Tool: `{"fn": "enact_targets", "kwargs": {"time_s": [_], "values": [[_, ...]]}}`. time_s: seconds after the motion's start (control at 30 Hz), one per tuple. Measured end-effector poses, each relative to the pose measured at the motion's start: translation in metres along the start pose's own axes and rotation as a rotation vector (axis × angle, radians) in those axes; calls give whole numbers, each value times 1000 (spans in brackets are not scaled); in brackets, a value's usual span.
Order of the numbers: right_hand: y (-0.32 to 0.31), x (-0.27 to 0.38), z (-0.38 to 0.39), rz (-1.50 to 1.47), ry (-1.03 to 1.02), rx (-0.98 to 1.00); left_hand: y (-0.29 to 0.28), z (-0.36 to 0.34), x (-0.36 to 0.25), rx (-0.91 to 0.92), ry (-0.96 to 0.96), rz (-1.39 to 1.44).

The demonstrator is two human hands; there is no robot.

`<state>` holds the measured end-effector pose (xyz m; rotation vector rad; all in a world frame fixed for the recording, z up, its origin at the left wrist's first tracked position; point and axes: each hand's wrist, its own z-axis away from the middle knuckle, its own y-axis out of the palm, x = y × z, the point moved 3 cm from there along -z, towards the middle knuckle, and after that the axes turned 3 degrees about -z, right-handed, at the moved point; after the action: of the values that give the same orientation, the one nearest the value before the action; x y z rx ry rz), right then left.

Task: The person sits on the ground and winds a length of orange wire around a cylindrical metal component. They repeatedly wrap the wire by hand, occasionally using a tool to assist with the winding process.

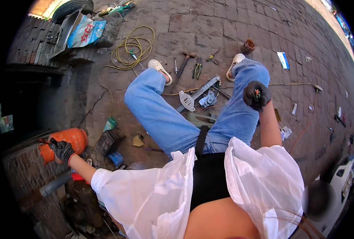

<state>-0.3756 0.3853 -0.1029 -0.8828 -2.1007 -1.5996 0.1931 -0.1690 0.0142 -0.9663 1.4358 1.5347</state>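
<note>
Orange gas cylinder sits at the person's far left, beside brickwork, with a dark-gloved left hand laid against it near its ring-shaped end; whether the fingers grip the metal or merely rest there cannot be told, nor can it be told whether the cylinder stands upright or lies on its side. Across the frame, the gloved right hand closes in a fist above the right knee, around a small object whose orange and green tip alone shows, too little to identify. The person, in a white shirt and blue jeans, sits with legs apart over brick paving, feet in cream clogs. Between the legs lie a grey metal arm and a pale plate pierced with holes. Beyond them, a hammer and green-and-black pliers rest between the feet, with a rust-brown can just past the right foot. A yellow hose coils beyond the left foot, near a blue-and-white bag. Near the cylinder, a blue container rests amid clutter.
</note>
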Motion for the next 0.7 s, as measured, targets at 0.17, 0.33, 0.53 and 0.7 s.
{"fn": "enact_targets", "kwargs": {"time_s": [0.17,0.33,0.53,0.7], "values": [[22,20,-9,828,685,-99,-60,-21,-32,-152,41,-12],[-37,-23,-42,739,705,-484,-82,-16,-40,-235,50,-9],[-212,-197,-29,110,370,-1307,61,16,24,-96,-40,-26],[-219,-224,-53,36,321,-1407,186,120,52,320,-115,59]]}}
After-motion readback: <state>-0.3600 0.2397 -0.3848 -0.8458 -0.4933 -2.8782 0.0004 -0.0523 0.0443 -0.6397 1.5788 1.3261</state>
